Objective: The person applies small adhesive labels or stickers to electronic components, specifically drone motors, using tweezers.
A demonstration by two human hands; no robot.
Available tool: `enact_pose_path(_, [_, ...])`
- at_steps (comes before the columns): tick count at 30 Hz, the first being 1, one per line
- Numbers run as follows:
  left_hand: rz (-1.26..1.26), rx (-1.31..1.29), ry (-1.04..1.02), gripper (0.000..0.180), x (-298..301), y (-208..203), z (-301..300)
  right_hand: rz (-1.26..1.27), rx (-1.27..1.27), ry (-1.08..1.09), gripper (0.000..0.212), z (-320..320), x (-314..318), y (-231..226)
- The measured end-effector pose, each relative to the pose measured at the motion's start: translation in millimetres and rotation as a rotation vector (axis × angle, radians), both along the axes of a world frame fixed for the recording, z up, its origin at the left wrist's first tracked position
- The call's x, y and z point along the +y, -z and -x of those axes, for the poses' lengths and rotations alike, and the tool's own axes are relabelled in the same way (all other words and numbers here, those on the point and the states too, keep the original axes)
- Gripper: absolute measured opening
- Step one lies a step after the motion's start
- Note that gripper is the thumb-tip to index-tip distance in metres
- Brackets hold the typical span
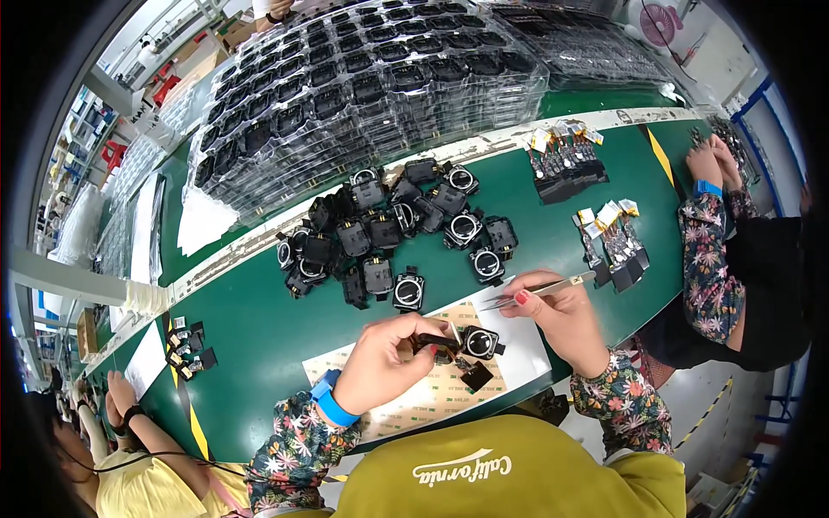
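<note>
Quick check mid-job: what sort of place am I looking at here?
Probably a factory line assembling small electronics. Stacked clear trays hold many similar black housings, the right hand holds tweezers, and co-workers are at the green bench on both sides.

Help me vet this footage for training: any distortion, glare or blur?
Head view: strong fisheye bending bows the white strip; glare glints on the clear trays; the left hand and right hand look fairly sharp; distant red stools look soft.
</note>
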State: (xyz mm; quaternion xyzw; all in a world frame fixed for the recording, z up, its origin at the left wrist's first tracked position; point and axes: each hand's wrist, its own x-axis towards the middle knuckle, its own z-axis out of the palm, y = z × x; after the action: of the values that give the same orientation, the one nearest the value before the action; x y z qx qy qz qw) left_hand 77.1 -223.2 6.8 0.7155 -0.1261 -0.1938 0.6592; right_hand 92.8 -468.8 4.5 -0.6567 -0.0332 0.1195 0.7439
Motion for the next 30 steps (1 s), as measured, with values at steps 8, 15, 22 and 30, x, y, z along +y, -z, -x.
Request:
enact_pose_path(8, [-0.234,-0.274,0.152,0.022,-6,-7,0,0.03,0.016,0.042,0.018,2,7,9])
enact_pose_path(15, [-0.312,-0.451,0.229,0.022,-12,-5,-2,0.058,-0.011,0.06,0.018,-5,16,3])
enact_pose_path(22, [-0.293,-0.524,0.247,0.02,-15,0,-3,0.044,0.032,0.018,0.019,-14,17,-2])
enact_pose_path(30, [-0.291,-0.556,0.195,0.023,-16,-2,0,-0.223,0.177,0.114,0.019,-17,23,-22])
